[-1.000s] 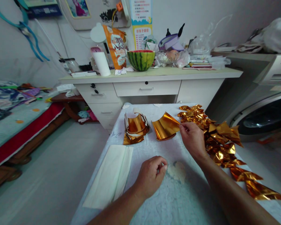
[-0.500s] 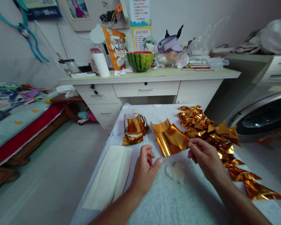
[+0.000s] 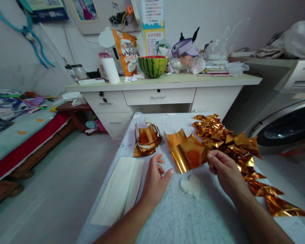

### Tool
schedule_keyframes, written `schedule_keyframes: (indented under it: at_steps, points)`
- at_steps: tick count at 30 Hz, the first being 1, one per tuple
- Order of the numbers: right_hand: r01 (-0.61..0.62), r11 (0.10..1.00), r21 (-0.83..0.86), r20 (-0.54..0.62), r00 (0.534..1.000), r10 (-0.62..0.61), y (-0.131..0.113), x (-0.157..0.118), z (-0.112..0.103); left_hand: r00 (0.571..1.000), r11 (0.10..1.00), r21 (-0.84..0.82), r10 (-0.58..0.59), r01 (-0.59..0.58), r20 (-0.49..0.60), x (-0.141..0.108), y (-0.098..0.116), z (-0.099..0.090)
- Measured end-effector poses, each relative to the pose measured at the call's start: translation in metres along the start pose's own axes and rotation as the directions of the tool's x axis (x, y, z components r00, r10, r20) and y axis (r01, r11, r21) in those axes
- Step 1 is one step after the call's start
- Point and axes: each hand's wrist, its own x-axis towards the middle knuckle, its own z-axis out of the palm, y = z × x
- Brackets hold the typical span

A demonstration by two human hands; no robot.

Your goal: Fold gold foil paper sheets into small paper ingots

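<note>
my bare right hand (image 3: 225,167) reaching forward, thumb and index finger pinched together, my bare left hand (image 3: 156,179) open, its fingers loosely curled, thumb apart, both forearms angling inward

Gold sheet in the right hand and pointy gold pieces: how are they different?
The gold sheet is smooth and gently curved, while the pointy gold pieces are creased and folded. The right hand pinches the gold sheet's edge; the pointy gold pieces lie heaped, unheld. Both are shiny.

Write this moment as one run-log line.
right hand: pinching gold sheet | left hand: open, empty | folded gold pieces: right side | pale sheets: left side
</note>
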Motion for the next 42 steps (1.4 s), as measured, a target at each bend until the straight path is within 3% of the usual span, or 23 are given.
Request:
schedule_keyframes:
  at_steps: [9, 15, 22, 25, 28, 31, 35, 42]
  points:
    - [0.023, 0.999, 0.038, 0.038, 0.999, -0.025, 0.000, 0.000, -0.004, 0.998, 0.998, -0.043, -0.047, 0.046, -0.029, 0.002, 0.007, -0.002]
    - [0.000, 0.996, 0.094, 0.087, 0.996, -0.008, -0.002, -0.001, -0.001, 0.995, 0.992, -0.095, -0.083, 0.087, 0.048, 0.007, 0.006, -0.007]
    - [-0.053, 0.990, 0.127, 0.081, 0.996, 0.043, -0.001, -0.001, -0.001, 0.972, 0.985, -0.110, -0.108, 0.133, 0.209, 0.009, 0.006, -0.006]
    - [-0.055, 0.988, 0.141, 0.079, 0.996, 0.044, 0.000, 0.000, -0.001, 0.972, 0.981, -0.124, -0.120, 0.147, 0.200, 0.009, 0.005, -0.006]
    - [-0.052, 0.972, 0.231, 0.087, 0.996, 0.032, 0.000, 0.001, -0.002, 0.987, 0.994, -0.081, -0.060, 0.073, 0.150, 0.009, 0.004, -0.008]
    - [-0.088, 0.934, 0.346, 0.157, 0.987, 0.035, 0.000, 0.001, -0.002, 0.997, 1.000, 0.007, 0.030, -0.030, 0.072, 0.009, 0.007, -0.010]
    - [-0.156, 0.892, 0.424, 0.260, 0.965, 0.045, -0.003, -0.003, -0.003, 0.997, 0.996, 0.055, 0.074, -0.076, 0.032, 0.009, 0.009, -0.011]
    - [-0.136, 0.912, 0.388, 0.372, 0.928, -0.020, -0.009, -0.010, -0.004, 0.999, 0.998, 0.059, 0.018, -0.020, 0.028, 0.012, 0.002, -0.012]
